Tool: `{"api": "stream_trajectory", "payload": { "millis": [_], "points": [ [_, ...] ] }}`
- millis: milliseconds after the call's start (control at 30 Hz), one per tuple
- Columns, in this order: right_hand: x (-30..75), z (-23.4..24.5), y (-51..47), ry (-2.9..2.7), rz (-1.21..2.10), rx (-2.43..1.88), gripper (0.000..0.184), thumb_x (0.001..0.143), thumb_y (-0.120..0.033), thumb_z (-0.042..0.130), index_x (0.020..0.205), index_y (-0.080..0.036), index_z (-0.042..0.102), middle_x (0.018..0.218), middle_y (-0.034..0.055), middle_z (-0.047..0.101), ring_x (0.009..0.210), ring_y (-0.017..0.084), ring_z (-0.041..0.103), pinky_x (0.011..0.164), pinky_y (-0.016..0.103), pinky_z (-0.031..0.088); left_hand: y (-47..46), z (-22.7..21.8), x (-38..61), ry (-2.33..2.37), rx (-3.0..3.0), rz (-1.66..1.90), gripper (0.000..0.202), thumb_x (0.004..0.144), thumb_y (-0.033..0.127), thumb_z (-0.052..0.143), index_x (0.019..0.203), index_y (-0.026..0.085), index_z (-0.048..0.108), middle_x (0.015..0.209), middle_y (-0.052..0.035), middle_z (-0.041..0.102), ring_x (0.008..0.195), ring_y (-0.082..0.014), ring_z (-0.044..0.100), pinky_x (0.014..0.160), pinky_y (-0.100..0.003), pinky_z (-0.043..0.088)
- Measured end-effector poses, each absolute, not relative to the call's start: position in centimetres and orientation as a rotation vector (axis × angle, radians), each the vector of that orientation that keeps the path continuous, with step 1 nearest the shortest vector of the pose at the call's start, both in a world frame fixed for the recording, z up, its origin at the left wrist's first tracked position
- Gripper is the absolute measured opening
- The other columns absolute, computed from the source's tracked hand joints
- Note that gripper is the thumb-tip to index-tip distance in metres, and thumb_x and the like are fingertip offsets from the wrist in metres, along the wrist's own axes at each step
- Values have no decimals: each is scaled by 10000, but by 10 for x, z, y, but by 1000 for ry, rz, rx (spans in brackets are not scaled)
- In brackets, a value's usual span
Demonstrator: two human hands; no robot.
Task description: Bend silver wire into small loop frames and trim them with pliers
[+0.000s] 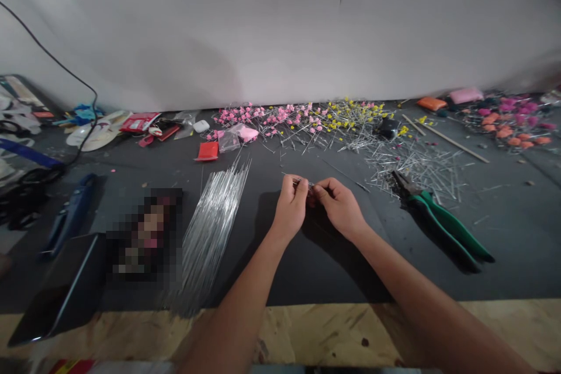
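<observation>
Above the middle of the dark work surface (280, 280), my left hand (291, 201) pinches a thin metal wire (311, 184) between thumb and fingers. My right hand (342, 205) is closed on the same wire, just to the right, with the fingertips nearly meeting. Most of the wire is covered by the fingers. Left of my hands lies a bundle of straight silver wires (214, 219). Combination pliers with green and black handles (451, 231) rest to the right, jaws close to a pile of short cut wires (416, 166).
Along the wall stand wire stems with pink tips (267, 117) and yellow tips (355, 114). A red packet (207, 151) lies in front of them. At the left are a blue-handled tool (72, 210) and a dark flat device (61, 286). A wooden stick (460, 143) lies back right.
</observation>
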State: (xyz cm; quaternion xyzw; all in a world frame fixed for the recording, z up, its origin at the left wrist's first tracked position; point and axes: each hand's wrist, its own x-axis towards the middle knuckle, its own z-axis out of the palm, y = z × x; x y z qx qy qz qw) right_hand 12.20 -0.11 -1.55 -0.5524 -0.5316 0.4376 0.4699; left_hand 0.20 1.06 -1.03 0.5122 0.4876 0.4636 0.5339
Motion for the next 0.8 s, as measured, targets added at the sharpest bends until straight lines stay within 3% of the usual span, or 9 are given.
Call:
{"api": "stream_trajectory", "payload": {
  "millis": [267,800],
  "points": [
    [125,-13,2,-1183,1338,-1220,204,771,-402,547,731,-202,558,635,-30,562,595,116,506,604,259,407,13,-14,1,1094,1147,1147,196,838,387,457,860,192,449,749,11,523,637,-100,538,606,-252,471],
    [125,-21,0,-1041,1437,-1122,196,761,-371,576,705,-189,534,616,-33,541,574,100,464,570,243,354,12,-15,2,1039,1110,1125,180,837,373,460,838,194,444,718,14,519,606,-102,535,566,-251,467]
  ]
}}
